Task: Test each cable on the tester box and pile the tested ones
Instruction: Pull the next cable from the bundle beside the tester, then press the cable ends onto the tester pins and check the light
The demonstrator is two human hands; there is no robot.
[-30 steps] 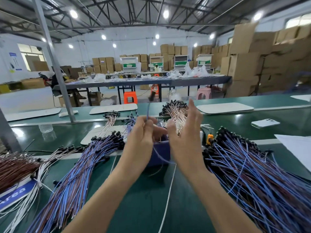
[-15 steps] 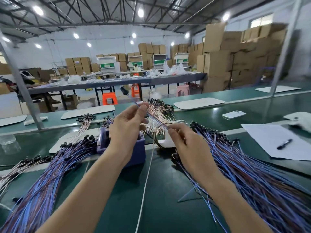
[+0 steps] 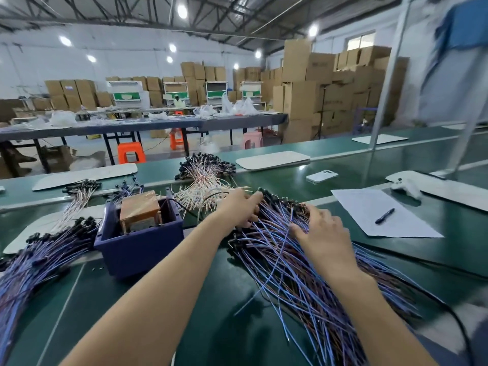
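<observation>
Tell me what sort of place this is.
Most likely a factory assembly floor with storage. It has long green workbenches, big piles of blue cables beside a tester box, and cardboard cartons stacked high at the back.

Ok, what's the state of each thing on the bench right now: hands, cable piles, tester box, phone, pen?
left hand: touching the connector ends of the right cable pile; grip unclear.
right hand: fingers bent into that pile; grip unclear.
right cable pile: loose, fanned out.
left cable pile: lying untouched.
tester box: in the blue bin, no hand on it.
phone: face down.
pen: lying on the paper.
</observation>
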